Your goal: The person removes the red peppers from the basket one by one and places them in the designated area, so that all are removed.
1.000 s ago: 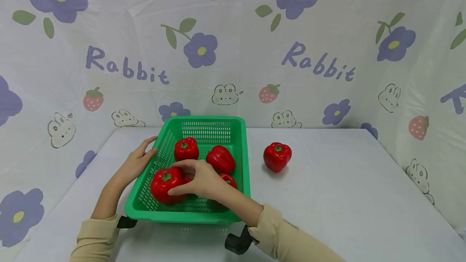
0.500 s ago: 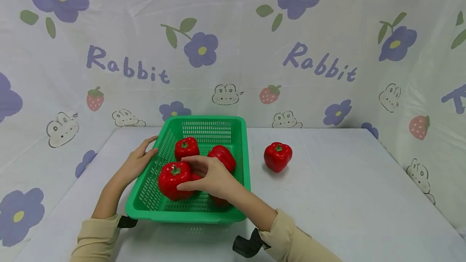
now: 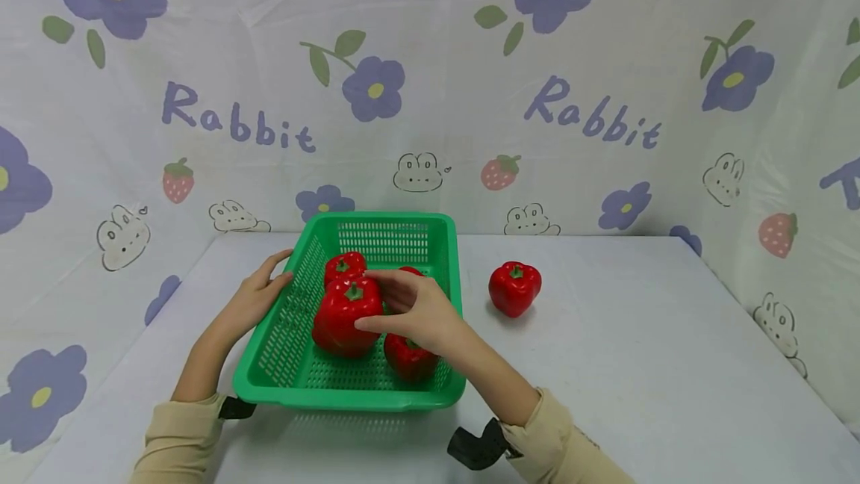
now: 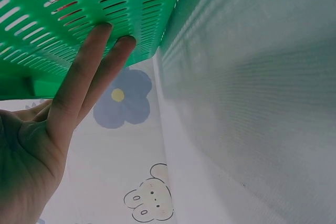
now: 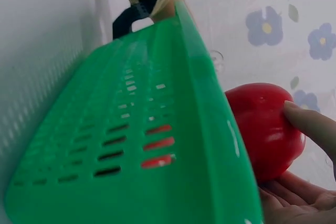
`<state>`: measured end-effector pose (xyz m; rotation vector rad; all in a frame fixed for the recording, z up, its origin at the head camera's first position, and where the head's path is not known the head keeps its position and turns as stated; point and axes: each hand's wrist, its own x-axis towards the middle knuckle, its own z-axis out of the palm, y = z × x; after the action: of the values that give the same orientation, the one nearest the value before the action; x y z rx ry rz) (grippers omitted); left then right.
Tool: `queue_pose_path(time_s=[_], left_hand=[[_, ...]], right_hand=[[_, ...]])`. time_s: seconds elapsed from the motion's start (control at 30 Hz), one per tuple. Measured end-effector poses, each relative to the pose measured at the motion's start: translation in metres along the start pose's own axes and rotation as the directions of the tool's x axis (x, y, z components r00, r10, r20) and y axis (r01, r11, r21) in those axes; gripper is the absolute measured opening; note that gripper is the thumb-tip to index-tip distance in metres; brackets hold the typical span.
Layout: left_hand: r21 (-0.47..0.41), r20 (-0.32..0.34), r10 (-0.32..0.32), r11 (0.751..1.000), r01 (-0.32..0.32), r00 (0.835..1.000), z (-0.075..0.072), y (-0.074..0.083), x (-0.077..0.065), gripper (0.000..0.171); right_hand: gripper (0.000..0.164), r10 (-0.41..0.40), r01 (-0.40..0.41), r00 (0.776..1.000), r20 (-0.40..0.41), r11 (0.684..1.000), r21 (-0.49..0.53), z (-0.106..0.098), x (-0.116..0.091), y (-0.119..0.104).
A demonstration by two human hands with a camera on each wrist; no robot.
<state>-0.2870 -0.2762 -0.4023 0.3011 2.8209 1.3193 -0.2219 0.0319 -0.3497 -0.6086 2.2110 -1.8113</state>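
Note:
My right hand (image 3: 430, 320) holds a red bell pepper (image 3: 344, 322) between thumb and fingers, above the inside of a green slotted basket (image 3: 349, 399). The right wrist view shows that same pepper (image 5: 262, 135) over the rim, gripped by the hand (image 5: 310, 198). At the basket's left side rests my left hand (image 3: 248, 303); the left wrist view has its straight fingers (image 4: 79, 80) against the outer wall. Inside the basket lie another pepper (image 3: 344, 265) at the back left and one (image 3: 411, 358) at the front right. A further pepper is mostly hidden behind the right hand.
To the right of the basket, a lone red bell pepper (image 3: 514, 288) stands on the white table (image 3: 605, 357). Behind the table hangs a white cloth (image 3: 463, 110) printed with flowers and rabbits. Each wrist carries a black camera mount (image 3: 477, 445).
My right hand has carried its pepper rightward and up, from the basket's left side to over its middle. The left hand and the basket have stayed put.

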Motion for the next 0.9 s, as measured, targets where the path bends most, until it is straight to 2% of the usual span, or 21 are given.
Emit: queue_pose_path(time_s=[0.13, 0.57, 0.9], left_hand=[[0.012, 0.000, -0.005, 1.000, 0.005, 1.000, 0.000, 0.000, -0.001, 0.060], [0.003, 0.005, 0.003, 1.000, -0.003, 1.000, 0.000, -0.002, -0.002, 0.059], [0.016, 0.003, 0.004, 1.000, -0.005, 1.000, 0.000, 0.001, -0.003, 0.059]], right_hand=[[0.059, -0.002, 0.002, 1.000, -0.027, 1.000, 0.015, -0.009, -0.004, -0.001], [0.063, 0.004, -0.010, 0.988, -0.155, 0.999, -0.036, -0.049, -0.013, 0.002], [0.063, 0.029, -0.032, 0.962, -0.271, 0.999, -0.004, -0.084, -0.019, 0.007]])
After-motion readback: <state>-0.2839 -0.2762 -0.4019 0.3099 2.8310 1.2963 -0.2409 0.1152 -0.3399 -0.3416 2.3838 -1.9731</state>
